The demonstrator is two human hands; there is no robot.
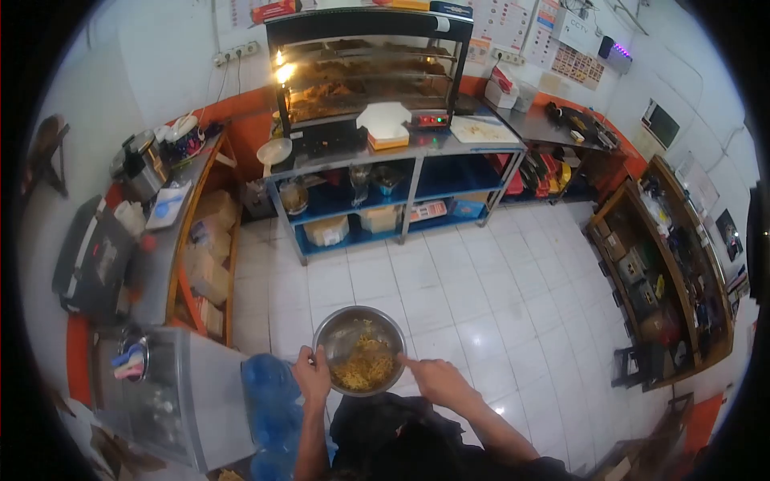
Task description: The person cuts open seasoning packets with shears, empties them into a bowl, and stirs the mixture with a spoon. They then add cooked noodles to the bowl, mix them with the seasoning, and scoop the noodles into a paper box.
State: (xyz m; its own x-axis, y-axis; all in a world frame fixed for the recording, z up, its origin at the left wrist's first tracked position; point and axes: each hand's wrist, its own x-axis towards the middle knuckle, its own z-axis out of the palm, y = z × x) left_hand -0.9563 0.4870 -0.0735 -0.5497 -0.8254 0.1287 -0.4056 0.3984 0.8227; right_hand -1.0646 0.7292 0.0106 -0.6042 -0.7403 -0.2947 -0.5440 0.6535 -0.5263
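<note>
A round stainless steel mixing bowl [330, 333] is held in front of my body, above the tiled floor. Yellow-brown noodles [365, 365] lie in its lower half, and the inner wall shows bare metal higher up. My left hand [313, 374] grips the bowl's left rim, thumb up against the edge. At the right rim, my right hand [437, 381] is closed, its foremost finger or thumb touching the edge. The rest of its fingers are partly hidden, and I cannot make out any utensil in it.
Ahead stands a steel counter [337, 152] with a lit food warmer [369, 76] and a stack of paper boxes [387, 128]. Blue water jugs [269, 385] and a glass-topped freezer [192, 401] are close on my left. A wooden shelf [670, 293] lines the right wall.
</note>
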